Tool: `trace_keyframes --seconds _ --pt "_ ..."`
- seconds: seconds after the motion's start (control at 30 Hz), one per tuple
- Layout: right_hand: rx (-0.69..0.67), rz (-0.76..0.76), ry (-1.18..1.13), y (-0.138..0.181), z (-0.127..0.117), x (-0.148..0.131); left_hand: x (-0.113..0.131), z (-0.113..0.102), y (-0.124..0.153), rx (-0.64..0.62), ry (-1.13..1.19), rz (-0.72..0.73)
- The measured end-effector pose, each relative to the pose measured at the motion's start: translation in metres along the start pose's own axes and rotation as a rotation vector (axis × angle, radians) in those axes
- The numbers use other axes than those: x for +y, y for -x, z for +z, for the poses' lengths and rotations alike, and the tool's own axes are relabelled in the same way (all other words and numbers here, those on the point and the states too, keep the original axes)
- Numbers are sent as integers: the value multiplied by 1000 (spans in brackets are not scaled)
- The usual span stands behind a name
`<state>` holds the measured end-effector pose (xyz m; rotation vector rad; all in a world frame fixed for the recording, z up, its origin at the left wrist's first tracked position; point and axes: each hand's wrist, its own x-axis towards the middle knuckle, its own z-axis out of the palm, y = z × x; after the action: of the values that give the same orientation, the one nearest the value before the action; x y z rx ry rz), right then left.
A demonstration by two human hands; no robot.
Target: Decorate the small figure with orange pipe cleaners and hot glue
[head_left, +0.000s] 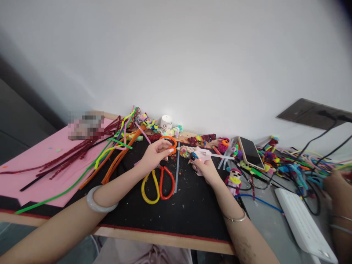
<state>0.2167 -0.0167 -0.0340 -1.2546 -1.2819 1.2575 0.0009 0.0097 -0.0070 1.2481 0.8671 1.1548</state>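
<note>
The black mat (192, 205) covers the middle of your tabletop (165, 238), and everything else sits around it. A pink sheet (41, 161) overlaps the mat's left edge, strewn with dark red tinsel stems (71, 154). A bundle of green, yellow and orange pipe cleaners (115, 154) lies slanted across the mat's left part. Off the mat's right edge lie a white keyboard (302, 223) and, further back, a phone (250, 152) among tangled cables and bright scraps, where another person's hand (335, 183) shows at the frame's edge. Your left hand (155, 154) is over the mat's far middle, fingers pinched closed on an orange loop (170, 141) of pipe cleaner. Your right hand (205, 168) is just to the right of it, also over the mat, wrapped around a small pink glue gun (202, 154) whose nozzle points left at a small colourful piece (184, 151); you cannot tell whether the tip touches it. On the mat's centre, nearer you than both hands, a yellow loop (150, 189) and a red loop (167, 183) lie side by side, touching. A little doll (233, 179) stands at the mat's right edge, and a white jar (166, 123) stands behind the mat's far edge.
</note>
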Motion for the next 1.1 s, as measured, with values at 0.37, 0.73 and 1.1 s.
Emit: trace_keyframes --seconds 0.37,0.73,1.1 --pt "-5 3 4 0 1 -2 -1 0 0 -6 8 -1" --pt "0 15 23 0 0 0 0 0 0 -3 0 6" --pt "8 20 40 0 0 -2 2 0 0 26 -11 9"
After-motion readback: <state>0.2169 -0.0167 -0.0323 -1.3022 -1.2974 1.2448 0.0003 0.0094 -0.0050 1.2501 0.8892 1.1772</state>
